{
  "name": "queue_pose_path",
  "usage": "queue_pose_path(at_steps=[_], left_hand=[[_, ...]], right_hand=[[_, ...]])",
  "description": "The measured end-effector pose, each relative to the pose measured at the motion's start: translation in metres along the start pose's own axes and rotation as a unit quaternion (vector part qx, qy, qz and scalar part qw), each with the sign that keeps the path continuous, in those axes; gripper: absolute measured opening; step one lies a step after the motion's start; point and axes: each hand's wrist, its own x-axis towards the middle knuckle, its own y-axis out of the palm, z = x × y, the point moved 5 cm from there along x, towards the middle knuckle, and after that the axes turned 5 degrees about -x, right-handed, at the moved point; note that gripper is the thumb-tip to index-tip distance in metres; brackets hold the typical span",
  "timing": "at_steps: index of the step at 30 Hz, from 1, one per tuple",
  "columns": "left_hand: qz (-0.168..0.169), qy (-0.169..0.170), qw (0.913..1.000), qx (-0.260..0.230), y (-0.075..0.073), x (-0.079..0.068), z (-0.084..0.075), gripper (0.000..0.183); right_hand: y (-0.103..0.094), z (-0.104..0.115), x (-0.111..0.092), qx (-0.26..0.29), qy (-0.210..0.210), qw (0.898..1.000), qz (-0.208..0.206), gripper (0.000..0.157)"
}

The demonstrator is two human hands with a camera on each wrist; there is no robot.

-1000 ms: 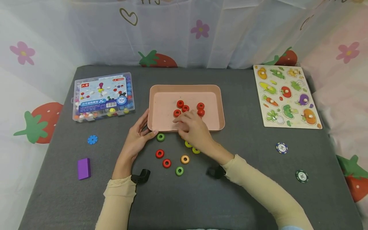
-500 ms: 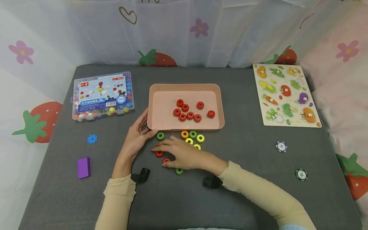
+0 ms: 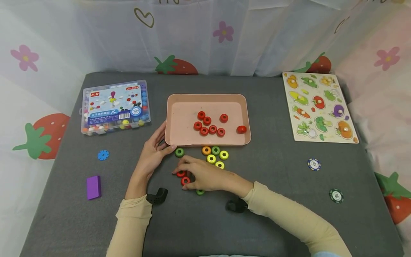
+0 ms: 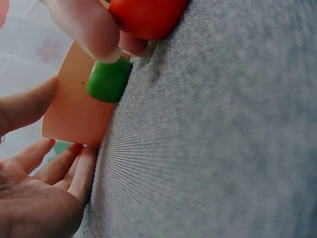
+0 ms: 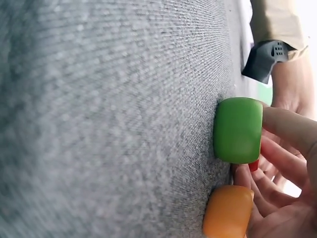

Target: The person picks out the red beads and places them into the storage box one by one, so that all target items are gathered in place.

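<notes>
My right hand curls over the table in front of the tray, thumb and fingertips around two red ring beads that lie side by side. In the left wrist view, its fingertips touch a red bead. My left hand rests against the front left corner of the pink tray, fingers fairly straight along the end and thumb on the front. Several red ring beads lie in the tray; one red bead is on its side near the right wall.
Before the tray lie green, orange and yellow ring beads; my right hand partly hides another green bead. A molecule-model box, purple block and blue disc lie left. A vegetable puzzle and poker chips lie right.
My right hand has gone from over the tray to the red beads in front and drawn two together. One red bead in the tray has rolled right. My left hand stays put.
</notes>
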Motion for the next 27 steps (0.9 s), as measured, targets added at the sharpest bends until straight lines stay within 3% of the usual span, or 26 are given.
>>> queue_pose_path(at_steps=[8,13,20,27], left_hand=[[0.000,0.000,1.0000,-0.001,0.000,0.000,0.001,0.081],[0.006,0.007,0.9999,-0.007,-0.001,0.000,0.001,0.081],[0.003,0.006,1.0000,-0.006,0.000,0.000,0.000,0.082],[-0.001,0.003,1.0000,-0.007,0.000,0.000,0.001,0.082]], right_hand=[[-0.007,-0.005,-0.001,0.049,0.010,0.998,-0.028,0.050],[-0.025,-0.011,-0.003,0.081,0.009,0.993,-0.089,0.046],[-0.060,-0.027,-0.008,0.088,0.032,0.967,-0.235,0.032],[-0.084,-0.058,-0.011,0.074,0.103,0.941,-0.313,0.036]])
